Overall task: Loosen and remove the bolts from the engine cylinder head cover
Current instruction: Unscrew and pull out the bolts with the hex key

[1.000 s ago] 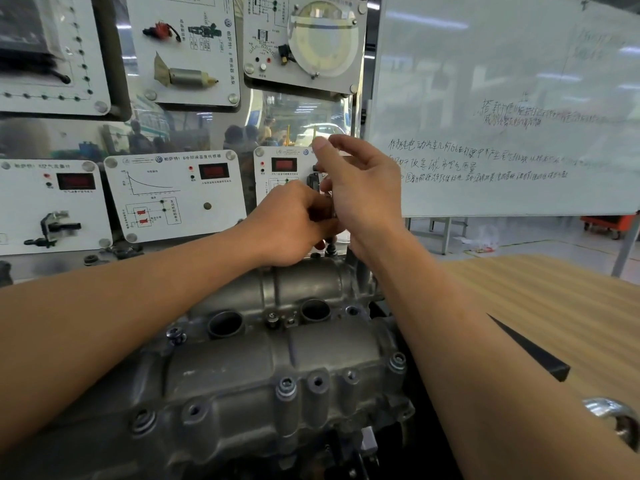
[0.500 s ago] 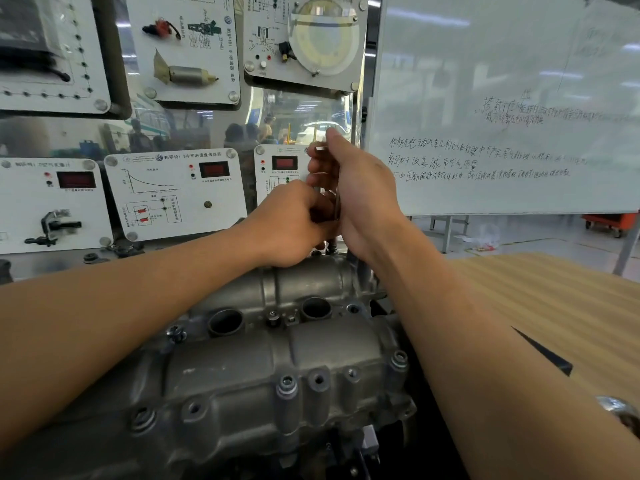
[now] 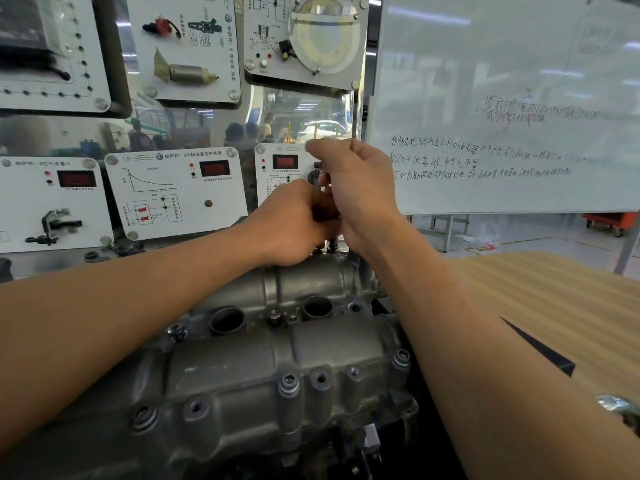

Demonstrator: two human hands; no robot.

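Note:
The grey cast cylinder head cover (image 3: pixel 263 351) fills the lower middle of the view. Bolts sit along its near edge (image 3: pixel 289 382) and at its left (image 3: pixel 177 331). Both hands meet above the cover's far edge. My left hand (image 3: pixel 294 226) is curled round the lower part of a dark upright tool (image 3: pixel 314 174), whose top shows between the hands. My right hand (image 3: pixel 356 192) grips the tool's upper part with thumb and fingers. The tool's tip (image 3: pixel 332 244) reaches the cover's far edge; the bolt under it is hidden.
White training panels with red displays (image 3: pixel 173 192) stand right behind the engine. A whiteboard (image 3: pixel 502 109) rises at the right, with a wooden tabletop (image 3: pixel 554 306) below it. A shiny metal object (image 3: pixel 620 408) shows at the right edge.
My right hand has shifted its fingers on the tool's top, rising slightly and settling back. My left hand has stayed in place on the tool.

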